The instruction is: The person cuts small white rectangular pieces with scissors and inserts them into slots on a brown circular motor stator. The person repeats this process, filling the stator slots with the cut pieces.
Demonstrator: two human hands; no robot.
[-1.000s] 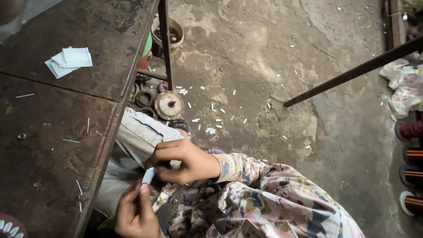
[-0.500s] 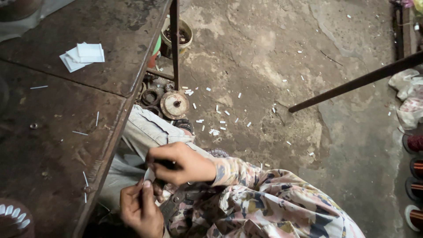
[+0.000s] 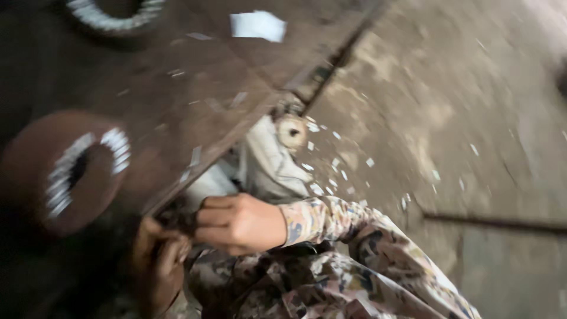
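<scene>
The frame is motion-blurred. My right hand (image 3: 239, 224), in a patterned sleeve, has its fingers curled at the edge of the dark worktable (image 3: 195, 100), against a small dark thing I cannot make out. My left hand (image 3: 158, 263) sits just below and left of it, fingers bent and touching the same spot. Whether either hand holds something is unclear. A dark ring-shaped part with white inserts (image 3: 65, 171) lies on the table, left of my hands.
A second ring with white inserts (image 3: 112, 12) lies at the table's top edge, and white paper slips (image 3: 257, 25) to its right. A round metal part (image 3: 291, 131) and white scraps (image 3: 336, 165) lie on the concrete floor. A dark bar (image 3: 496, 223) crosses at the right.
The view has swung and tilted, bringing the table and ring parts into sight. The white slip seen between my hands earlier no longer shows. My hands stay together at the table edge.
</scene>
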